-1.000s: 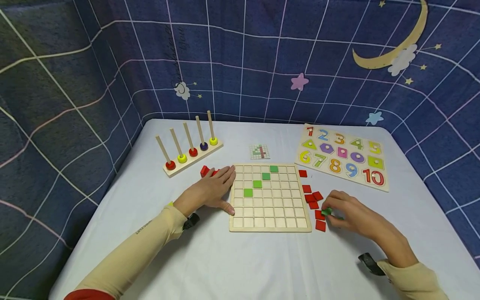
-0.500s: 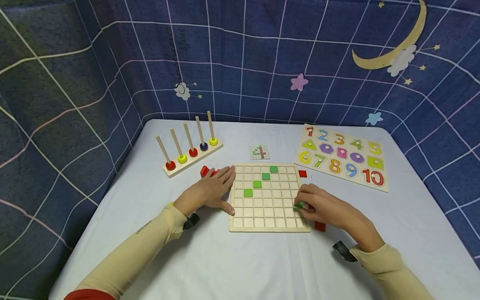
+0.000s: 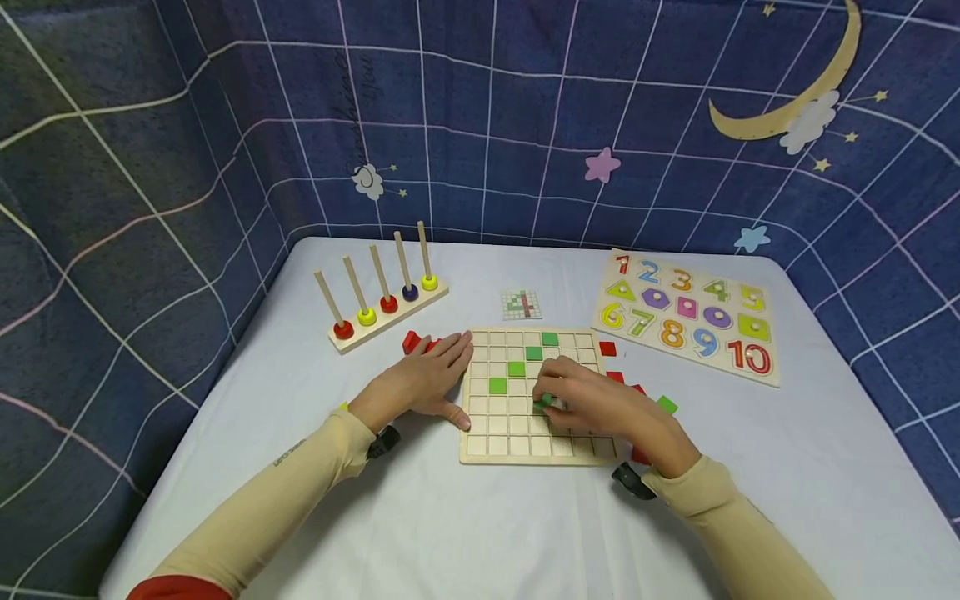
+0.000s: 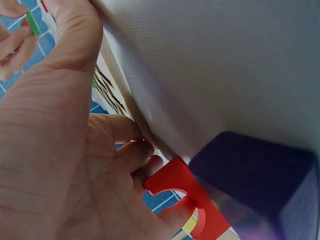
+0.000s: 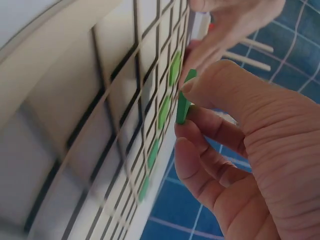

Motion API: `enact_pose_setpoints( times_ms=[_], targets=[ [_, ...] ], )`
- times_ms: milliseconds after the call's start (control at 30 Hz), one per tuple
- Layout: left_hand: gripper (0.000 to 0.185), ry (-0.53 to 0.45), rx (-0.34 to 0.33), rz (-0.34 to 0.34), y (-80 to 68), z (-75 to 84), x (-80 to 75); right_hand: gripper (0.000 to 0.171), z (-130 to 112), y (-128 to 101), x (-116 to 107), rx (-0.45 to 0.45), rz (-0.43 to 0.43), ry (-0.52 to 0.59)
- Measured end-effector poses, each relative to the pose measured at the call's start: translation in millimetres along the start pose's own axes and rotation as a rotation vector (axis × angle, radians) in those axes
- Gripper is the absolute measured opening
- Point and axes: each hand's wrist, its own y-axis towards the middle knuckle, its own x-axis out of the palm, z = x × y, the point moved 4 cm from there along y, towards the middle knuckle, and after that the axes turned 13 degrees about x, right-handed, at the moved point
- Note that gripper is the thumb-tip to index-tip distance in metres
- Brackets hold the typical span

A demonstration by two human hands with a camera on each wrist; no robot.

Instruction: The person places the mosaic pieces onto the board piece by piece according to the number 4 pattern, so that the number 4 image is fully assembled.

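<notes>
A wooden grid board (image 3: pixel 517 446) lies mid-table with several green tiles (image 3: pixel 497 385) in a rising diagonal. My right hand (image 3: pixel 558 400) hovers over the board's middle and pinches a green tile (image 3: pixel 543 402) between thumb and fingers; the right wrist view shows that tile (image 5: pixel 183 106) held just off the grid (image 5: pixel 115 125). My left hand (image 3: pixel 438 371) lies flat against the board's left edge, fingers straight, beside red pieces (image 3: pixel 411 342). The left wrist view shows the left palm (image 4: pixel 60 165) and a red piece (image 4: pixel 187 195).
Loose red tiles (image 3: pixel 608 349) and a green tile (image 3: pixel 667 405) lie right of the board. A peg stand with coloured rings (image 3: pixel 382 304) stands at back left, a number puzzle (image 3: pixel 686 317) at back right, a small pattern card (image 3: pixel 521 304) behind the board.
My right hand has carried the green tile leftward from the loose tiles beside the board to over the board's middle. The left hand has stayed put.
</notes>
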Motion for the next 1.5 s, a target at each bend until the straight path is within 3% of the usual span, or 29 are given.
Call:
enact_pose_setpoints(
  times_ms=[233,500,733,933,1500],
  targets=[
    [0.128,0.004,-0.010,-0.013,0.8,-1.1,-0.9,0.009,-17,25,11,-0.050,-0.028,-0.010],
    [0.127,0.007,-0.004,-0.012,1.1,-1.4,1.6,0.008,-33,46,30,-0.049,-0.082,-0.103],
    [0.128,0.015,-0.013,-0.010,2.8,-2.1,2.4,0.008,-35,47,32,-0.035,-0.060,-0.138],
    [0.129,0.016,-0.011,-0.006,2.6,-1.7,2.1,0.007,-34,47,31,0.007,-0.090,-0.095],
    [0.128,0.021,-0.012,-0.018,1.8,0.1,0.8,0.004,-38,47,31,-0.007,-0.036,-0.113]
  ],
)
